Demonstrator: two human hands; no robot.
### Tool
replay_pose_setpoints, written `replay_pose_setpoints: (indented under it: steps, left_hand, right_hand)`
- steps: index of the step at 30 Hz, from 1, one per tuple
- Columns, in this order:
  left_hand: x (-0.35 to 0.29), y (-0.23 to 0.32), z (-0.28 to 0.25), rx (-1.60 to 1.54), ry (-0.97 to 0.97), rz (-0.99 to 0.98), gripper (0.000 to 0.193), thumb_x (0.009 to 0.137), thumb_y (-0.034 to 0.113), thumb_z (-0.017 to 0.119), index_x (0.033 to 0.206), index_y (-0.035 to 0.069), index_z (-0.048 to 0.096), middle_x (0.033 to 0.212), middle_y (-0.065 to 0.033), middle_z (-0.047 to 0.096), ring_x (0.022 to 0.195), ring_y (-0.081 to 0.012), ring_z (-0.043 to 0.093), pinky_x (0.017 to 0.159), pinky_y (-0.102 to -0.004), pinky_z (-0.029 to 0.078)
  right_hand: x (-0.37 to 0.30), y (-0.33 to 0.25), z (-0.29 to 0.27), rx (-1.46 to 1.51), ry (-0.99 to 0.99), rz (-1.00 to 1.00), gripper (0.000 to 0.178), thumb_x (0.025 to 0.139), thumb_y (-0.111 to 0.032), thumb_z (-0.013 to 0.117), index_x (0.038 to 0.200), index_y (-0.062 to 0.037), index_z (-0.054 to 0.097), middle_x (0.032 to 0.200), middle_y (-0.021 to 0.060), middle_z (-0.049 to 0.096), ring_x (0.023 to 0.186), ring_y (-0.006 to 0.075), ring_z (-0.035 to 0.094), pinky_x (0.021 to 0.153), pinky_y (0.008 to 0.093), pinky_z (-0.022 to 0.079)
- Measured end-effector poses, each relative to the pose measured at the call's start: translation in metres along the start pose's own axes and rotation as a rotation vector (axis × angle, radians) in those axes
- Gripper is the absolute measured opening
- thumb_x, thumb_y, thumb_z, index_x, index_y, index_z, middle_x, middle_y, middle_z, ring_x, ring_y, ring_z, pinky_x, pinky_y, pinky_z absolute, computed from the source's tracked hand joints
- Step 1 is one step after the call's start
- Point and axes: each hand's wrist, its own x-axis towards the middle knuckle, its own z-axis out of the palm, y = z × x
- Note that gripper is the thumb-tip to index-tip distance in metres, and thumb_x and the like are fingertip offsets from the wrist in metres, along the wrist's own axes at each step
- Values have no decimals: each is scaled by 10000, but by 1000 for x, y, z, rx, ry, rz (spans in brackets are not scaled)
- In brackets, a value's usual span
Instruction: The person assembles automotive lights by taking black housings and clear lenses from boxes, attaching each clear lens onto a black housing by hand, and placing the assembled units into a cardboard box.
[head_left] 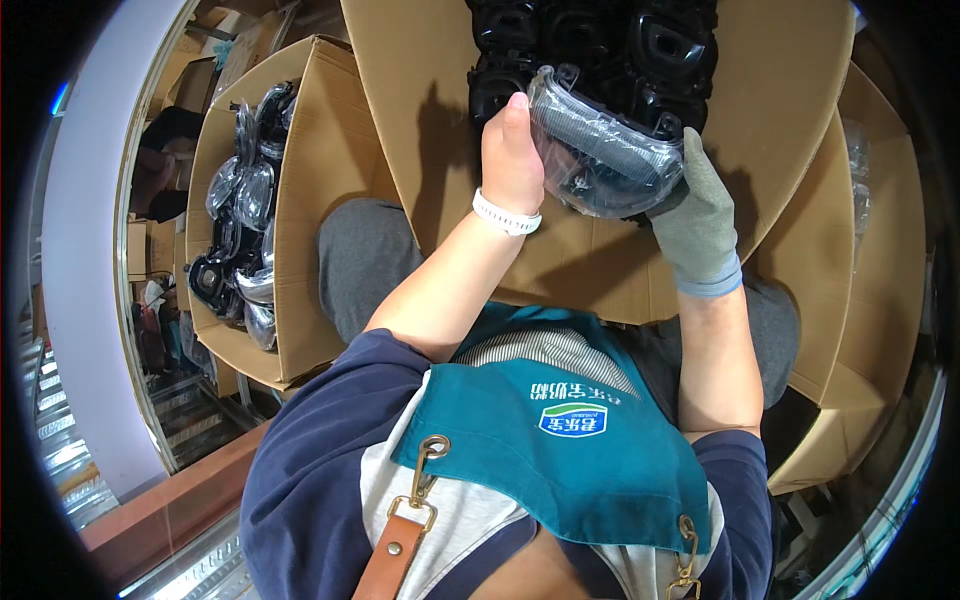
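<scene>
Between my two hands is a clear, curved headlight lens (606, 152) with a ribbed band along its upper edge. It looks wrapped in thin shiny film. My bare left hand (513, 158) grips its left end, thumb up, and a white band circles that wrist. My right hand (704, 215), in a grey-green glove, closes on the right end; some of its fingers are hidden behind the lens. The lens is held over a large open cardboard box (410, 70). Beyond it in the box sit several black lamp housings (665, 42).
At the left, another cardboard box (320, 130) holds several film-wrapped clear and black lamp parts (255, 195). More cardboard boxes (885, 300) stand at the right, with wrapped pieces partly visible. A pale upright post (90, 250) and metal rollers (200, 420) lie farther left.
</scene>
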Motion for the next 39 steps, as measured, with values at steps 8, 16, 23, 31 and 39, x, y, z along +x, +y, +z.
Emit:
replay_pose_setpoints:
  steps: [8,16,23,31,39]
  left_hand:
    - [-13,-7,2,108,-12,81,458,987,398,435,816,-5,572,744,17,555,690,-74,464,644,-244,401]
    - [-13,15,3,291,-109,218,480,932,467,532,796,7,557,713,28,509,668,-63,469,566,-278,403]
    - [-24,37,15,760,-172,627,427,715,388,640,764,-22,534,658,-147,480,587,-317,491,542,-362,407]
    - [-9,32,9,259,35,-52,298,920,270,530,756,21,547,660,15,502,583,-87,478,525,-272,408]
    - [-9,23,8,-250,255,-643,382,961,380,511,1029,9,576,1006,-120,648,967,-259,612,885,-399,470]
  right_hand:
    - [-3,-6,0,-1257,-36,-542,616,722,85,710,1296,16,496,1031,133,652,918,199,635,848,297,502]
    - [2,-4,22,202,129,135,274,813,5,655,1079,4,589,971,86,644,854,190,621,832,307,505]
    - [-14,4,28,-314,309,-174,170,919,-109,497,1014,-9,597,930,76,615,841,153,598,792,273,508]
    - [-13,-20,41,-331,171,-656,439,989,-323,378,1279,-10,482,1180,167,575,1081,272,580,997,410,437]
    - [-7,-28,42,-680,206,-325,430,952,-302,549,1267,-12,506,1256,119,518,1159,212,500,1014,324,388]
